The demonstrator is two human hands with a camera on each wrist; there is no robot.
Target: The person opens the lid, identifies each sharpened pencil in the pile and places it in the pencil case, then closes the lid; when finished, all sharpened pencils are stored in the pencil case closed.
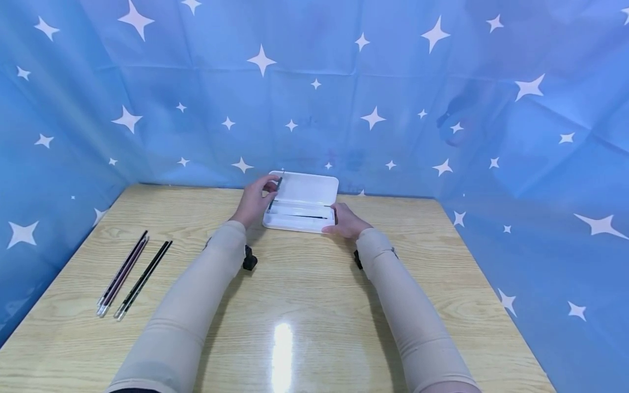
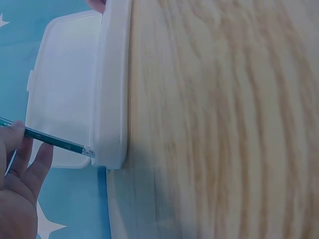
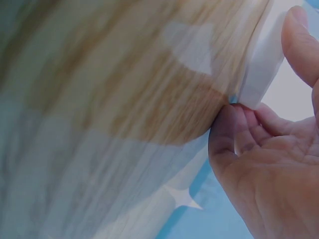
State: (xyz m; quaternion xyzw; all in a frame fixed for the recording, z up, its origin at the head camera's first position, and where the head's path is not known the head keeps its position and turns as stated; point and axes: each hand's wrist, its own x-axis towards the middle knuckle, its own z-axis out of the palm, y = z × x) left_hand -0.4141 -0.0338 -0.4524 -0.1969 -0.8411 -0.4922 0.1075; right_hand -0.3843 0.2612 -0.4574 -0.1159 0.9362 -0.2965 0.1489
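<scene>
A white pencil case (image 1: 298,222) stands with its lid (image 1: 310,188) raised at the back of the table. My left hand (image 1: 254,201) pinches a dark green pencil (image 2: 55,141) between thumb and fingers, over the case's left end. In the left wrist view, the pencil's pale end is near the case's hinge side. My right hand (image 1: 348,221) grips the right end of the case, its thumb on the near rim and the other fingers around the end wall (image 3: 255,92). One dark pencil (image 1: 312,217) lies lengthwise inside the case.
On the table's left side lie several pencils in two groups: purplish pencils (image 1: 123,275) and, to their right, dark ones (image 1: 144,278). A blue curtain with white stars (image 1: 314,120) hangs close behind the case and along both sides of the wooden table (image 1: 304,289).
</scene>
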